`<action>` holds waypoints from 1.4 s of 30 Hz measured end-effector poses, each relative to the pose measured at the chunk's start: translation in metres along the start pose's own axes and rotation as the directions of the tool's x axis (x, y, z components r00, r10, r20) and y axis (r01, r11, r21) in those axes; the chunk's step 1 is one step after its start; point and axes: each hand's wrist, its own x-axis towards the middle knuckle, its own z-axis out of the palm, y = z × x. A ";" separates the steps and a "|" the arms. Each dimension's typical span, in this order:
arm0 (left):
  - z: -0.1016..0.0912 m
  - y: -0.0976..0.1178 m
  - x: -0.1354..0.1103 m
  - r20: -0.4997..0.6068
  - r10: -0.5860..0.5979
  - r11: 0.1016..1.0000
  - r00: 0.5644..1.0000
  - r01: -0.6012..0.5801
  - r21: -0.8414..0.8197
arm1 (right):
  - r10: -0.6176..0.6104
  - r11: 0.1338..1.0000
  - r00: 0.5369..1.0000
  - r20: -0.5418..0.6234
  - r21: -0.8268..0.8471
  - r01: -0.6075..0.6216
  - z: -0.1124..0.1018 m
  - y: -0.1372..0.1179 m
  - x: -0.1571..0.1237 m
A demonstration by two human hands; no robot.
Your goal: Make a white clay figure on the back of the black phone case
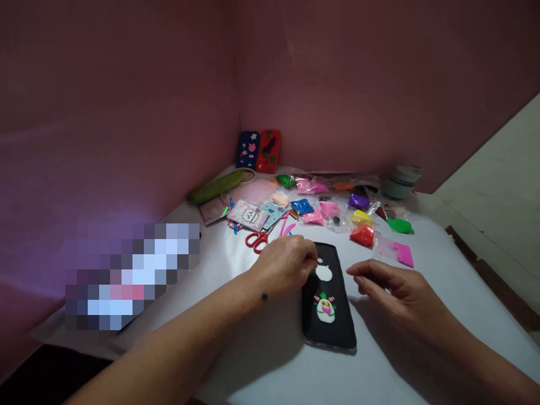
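A black phone case (329, 340) lies lengthwise before me on the white-covered table. On its lower half sits a small clay figure (325, 310) with a white body, a pink mouth, green bits and striped side pieces. Above it are a flat white clay piece (324, 274) and a tiny white clay dot (320, 260). My left hand (291, 260) is over the case's upper left edge, its fingers curled into a pinch; whatever they hold is hidden. To the right of the case, my right hand (390, 287) hovers with fingers loosely extended, nothing visible between them.
Red-handled scissors (256, 242) and decorated card packets (250, 216) lie beyond my left hand. Several bags of coloured clay (361, 236) spread across the back. A green pouch (217, 187), two decorated cases (269, 152) and a jar (399, 183) stand farther off. A blurred-out screen (143, 275) is at left.
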 end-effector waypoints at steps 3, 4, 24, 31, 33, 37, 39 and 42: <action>-0.001 0.000 0.000 0.027 -0.051 0.999 0.998 0.051 0.015 | 0.158 0.957 0.986 0.058 0.238 -0.168 0.007 0.002 0.000; -0.001 0.000 0.000 0.039 -0.073 0.997 0.997 0.072 0.023 | 0.222 0.899 0.971 0.087 0.367 -0.238 0.008 0.003 0.001; 0.001 0.002 -0.005 0.190 -0.396 0.749 0.898 0.436 -0.499 | 0.519 0.437 0.828 0.210 0.768 -0.469 0.004 0.007 0.008; 0.010 0.000 0.002 0.259 -0.368 0.617 0.893 0.443 -0.651 | 0.476 0.380 0.858 0.193 0.835 -0.399 0.009 0.009 0.010; 0.010 0.001 0.003 0.254 -0.346 0.575 0.903 0.418 -0.703 | 0.458 0.362 0.867 0.198 0.849 -0.385 0.009 0.010 0.010; 0.007 0.004 0.002 0.252 -0.309 0.480 0.917 0.379 -0.791 | 0.443 0.344 0.876 0.190 0.866 -0.362 0.007 0.015 0.010; 0.006 0.006 0.001 0.266 -0.280 0.425 0.922 0.368 -0.827 | 0.435 0.314 0.878 0.200 0.880 -0.356 0.006 0.018 0.011; 0.004 0.006 0.000 0.296 -0.211 0.306 0.932 0.350 -0.885 | 0.453 0.220 0.860 0.237 0.905 -0.365 0.003 0.021 0.013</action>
